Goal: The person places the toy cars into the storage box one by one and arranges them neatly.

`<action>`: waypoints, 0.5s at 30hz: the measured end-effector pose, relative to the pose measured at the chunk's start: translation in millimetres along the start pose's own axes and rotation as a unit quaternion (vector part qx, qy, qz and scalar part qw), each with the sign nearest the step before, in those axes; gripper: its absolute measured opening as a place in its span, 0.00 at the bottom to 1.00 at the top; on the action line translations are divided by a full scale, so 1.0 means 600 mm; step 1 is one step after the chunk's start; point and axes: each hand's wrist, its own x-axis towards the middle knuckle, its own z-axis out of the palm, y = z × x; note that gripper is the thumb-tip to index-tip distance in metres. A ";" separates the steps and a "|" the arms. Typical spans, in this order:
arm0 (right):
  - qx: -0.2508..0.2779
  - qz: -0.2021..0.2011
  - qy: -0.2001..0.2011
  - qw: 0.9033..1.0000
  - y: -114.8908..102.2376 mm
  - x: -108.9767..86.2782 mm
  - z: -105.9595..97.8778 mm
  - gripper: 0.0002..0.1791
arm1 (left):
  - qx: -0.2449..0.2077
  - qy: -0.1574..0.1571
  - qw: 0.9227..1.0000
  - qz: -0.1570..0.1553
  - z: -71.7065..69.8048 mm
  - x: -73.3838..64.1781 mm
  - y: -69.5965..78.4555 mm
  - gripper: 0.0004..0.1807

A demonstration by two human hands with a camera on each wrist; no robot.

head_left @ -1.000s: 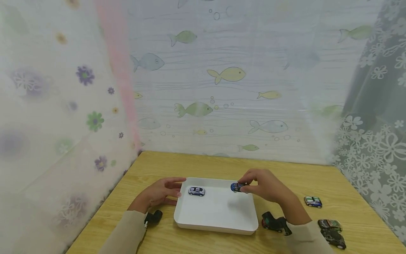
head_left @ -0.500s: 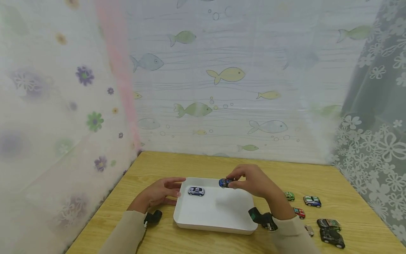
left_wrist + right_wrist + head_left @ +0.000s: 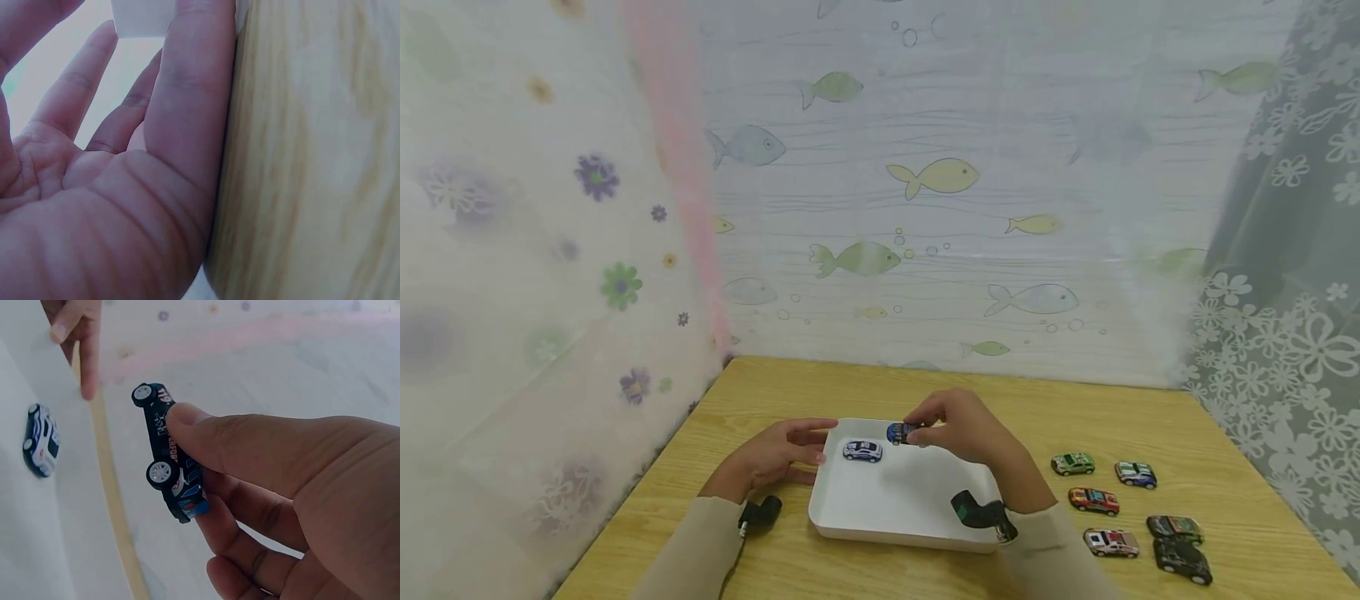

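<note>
My right hand (image 3: pixel 961 427) pinches a blue and black toy car (image 3: pixel 164 444) between thumb and fingers, above the back part of a white tray (image 3: pixel 904 538). In the right wrist view its white-hubbed wheels and side lettering show. A white and dark blue toy car (image 3: pixel 862 451) sits inside the tray toward the back left corner, left of the held car. My left hand (image 3: pixel 777 454) is at the tray's left side, its extended fingers at the wall and rim. In the left wrist view the edge of that hand lies along the wooden table.
On the wooden table (image 3: pixel 820 575), right of the tray, lie several toy cars, among them a green one (image 3: pixel 1072 464), a red one (image 3: pixel 1093 501) and a black one (image 3: pixel 1182 560). Patterned curtains (image 3: pixel 955 250) hang behind the table and at its sides.
My right hand has moved left over the tray with the blue and black toy car, toward the white one. Cars on the right have come into view from behind the arm. The left hand stays put.
</note>
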 end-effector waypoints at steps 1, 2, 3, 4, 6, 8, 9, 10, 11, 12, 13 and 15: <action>0.000 0.005 0.001 1.000 -0.001 0.002 0.002 0.09 | -0.001 0.002 1.000 -0.003 0.000 0.000 0.000 0.39; -0.001 0.006 0.003 1.000 -0.002 0.005 0.005 0.09 | 0.001 0.003 1.000 -0.002 0.000 0.000 0.000 0.40; -0.001 0.010 0.005 1.000 -0.003 0.007 0.007 0.09 | 0.002 0.003 1.000 -0.002 0.000 0.000 0.000 0.40; 0.001 0.014 0.007 1.000 -0.004 0.009 0.010 0.09 | 0.002 0.003 1.000 -0.002 0.000 0.000 0.000 0.40; 0.010 0.025 0.012 1.000 -0.005 0.014 0.015 0.09 | 0.002 0.003 1.000 -0.002 0.001 0.000 0.000 0.40; 0.022 0.034 0.016 0.999 -0.005 0.017 0.021 0.09 | 0.000 0.002 1.000 -0.001 0.001 0.000 0.000 0.40; 0.026 0.038 0.017 0.999 -0.006 0.019 0.024 0.08 | -0.001 0.002 1.000 -0.002 0.001 0.000 0.001 0.40; 0.031 0.040 0.017 0.999 -0.006 0.020 0.028 0.08 | -0.001 0.003 1.000 -0.002 0.001 0.000 0.001 0.40; 0.034 0.042 0.017 0.998 -0.006 0.022 0.031 0.08 | -0.001 0.003 1.000 -0.002 0.001 0.000 0.001 0.40; 0.035 0.042 0.015 0.998 -0.007 0.023 0.035 0.08 | -0.001 0.003 1.000 -0.002 0.001 0.000 0.001 0.40; 0.035 0.041 0.013 0.998 -0.007 0.024 0.040 0.08 | 0.001 0.004 1.000 -0.002 0.001 0.000 0.000 0.40; 0.034 0.040 0.006 0.999 -0.009 0.026 0.049 0.09 | 0.002 0.004 1.000 -0.003 0.000 0.000 -0.001 0.40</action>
